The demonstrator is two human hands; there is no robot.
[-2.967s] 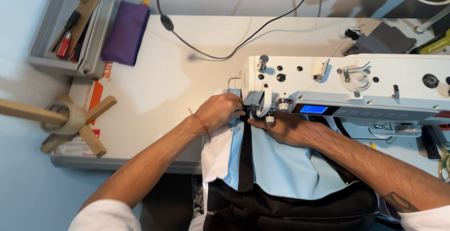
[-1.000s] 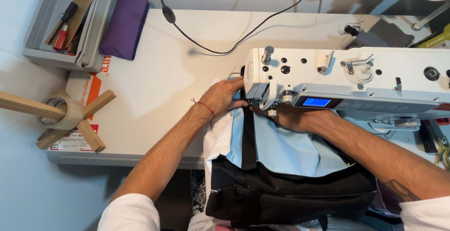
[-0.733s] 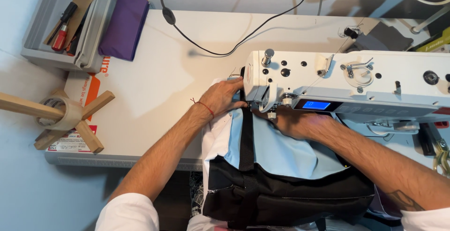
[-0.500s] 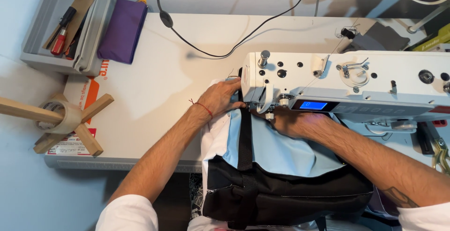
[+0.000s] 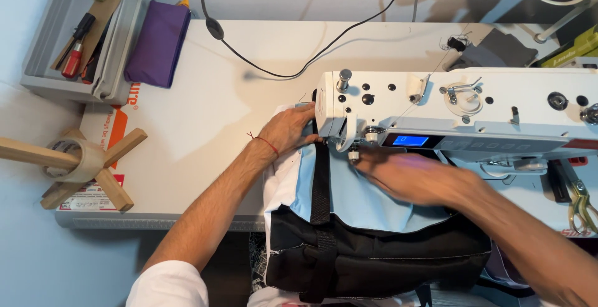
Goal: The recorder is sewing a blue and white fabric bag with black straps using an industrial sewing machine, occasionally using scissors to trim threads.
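Note:
A white sewing machine (image 5: 461, 104) stands on the white table (image 5: 205, 114). Under its needle lies light blue fabric (image 5: 355, 195) joined to a black padded piece (image 5: 374, 260), with a black strap (image 5: 321, 182) running down from the needle area. My left hand (image 5: 288, 130) lies flat on the fabric just left of the machine head, fingers spread, a red thread around the wrist. My right hand (image 5: 411, 176), blurred by motion, rests on the blue fabric below the machine's arm, fingers pointing toward the presser foot.
A grey tray (image 5: 87, 39) with a red-handled screwdriver (image 5: 75, 51) sits at the far left, a purple pouch (image 5: 157, 44) beside it. A black cable (image 5: 280, 64) crosses the table. A tape roll on a wooden stand (image 5: 75, 160) juts out left. Scissors (image 5: 582, 198) lie at right.
My right hand has slid from the needle area to the right along the blue fabric and is blurred. My left hand stays pressed on the fabric beside the machine head.

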